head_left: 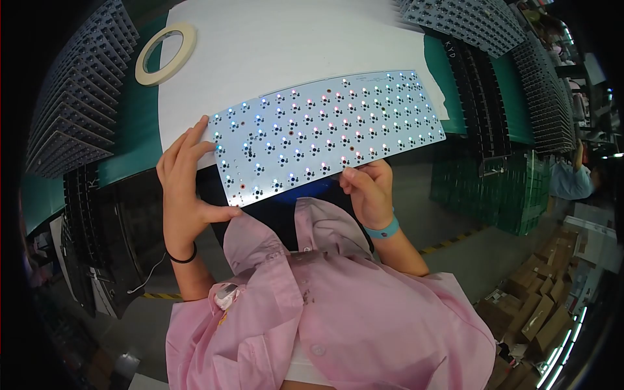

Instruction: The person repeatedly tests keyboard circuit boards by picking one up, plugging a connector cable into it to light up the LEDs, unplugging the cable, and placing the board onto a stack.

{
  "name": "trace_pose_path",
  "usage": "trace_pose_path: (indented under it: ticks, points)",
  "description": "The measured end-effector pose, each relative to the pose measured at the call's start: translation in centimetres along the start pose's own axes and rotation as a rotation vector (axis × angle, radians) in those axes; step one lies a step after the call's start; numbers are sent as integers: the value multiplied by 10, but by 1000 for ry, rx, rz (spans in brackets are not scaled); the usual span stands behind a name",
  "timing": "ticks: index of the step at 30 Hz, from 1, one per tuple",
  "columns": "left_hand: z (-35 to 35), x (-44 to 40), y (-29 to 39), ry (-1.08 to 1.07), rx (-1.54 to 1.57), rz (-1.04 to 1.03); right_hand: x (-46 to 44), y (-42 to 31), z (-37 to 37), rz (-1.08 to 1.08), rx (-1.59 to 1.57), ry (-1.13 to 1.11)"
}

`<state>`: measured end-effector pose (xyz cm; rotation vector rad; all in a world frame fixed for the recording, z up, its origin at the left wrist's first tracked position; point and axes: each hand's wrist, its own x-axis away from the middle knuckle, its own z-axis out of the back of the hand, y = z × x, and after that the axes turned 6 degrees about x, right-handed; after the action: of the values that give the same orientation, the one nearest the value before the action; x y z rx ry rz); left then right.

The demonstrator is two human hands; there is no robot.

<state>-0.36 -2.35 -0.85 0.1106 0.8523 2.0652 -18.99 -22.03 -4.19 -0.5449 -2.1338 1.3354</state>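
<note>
Board (325, 133): held up mid-view, its long sides slanting from 8 o'clock up to 2 o'clock; pale face in sight, rows of small lights glowing white, bluish and pinkish among dark marks. Its upper part overlaps the paper in view, its lower edge the dark area nearer the body.
Left hand (185, 169): at the board's 8 to 9 o'clock end, spread wide, fingertips on the short edge and thumb at the bottom corner, gripping it between them.
Right hand (372, 190): at 5 o'clock, thumb and curled fingers pinching the lower long edge.
Wristbands: black band (182, 255) on the left wrist, blue band (383, 229) on the right.
Paper (279, 39): white, at 12 o'clock, flat on the green mat (133, 114).
Tape (187, 47): cream roll lying at 10 o'clock, across the paper's left edge.
Stacks: left stack (81, 91) of similar boards between 9 and 10 o'clock; upper stack (465, 25) between 1 and 2; far stack (546, 84) between 2 and 3.
Shirt (383, 305): pink, at 6 o'clock.
Crate (491, 192): green, between 3 and 4 o'clock.
Boxes (539, 299): brown cardboard, in a heap toward 4 o'clock.
</note>
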Motion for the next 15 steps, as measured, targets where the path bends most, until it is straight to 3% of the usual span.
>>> trace_pose_path:
  ticks: [15]
  points:
    - [1,0,-1,2,18,-6,-2,4,3,10,-85,-54]
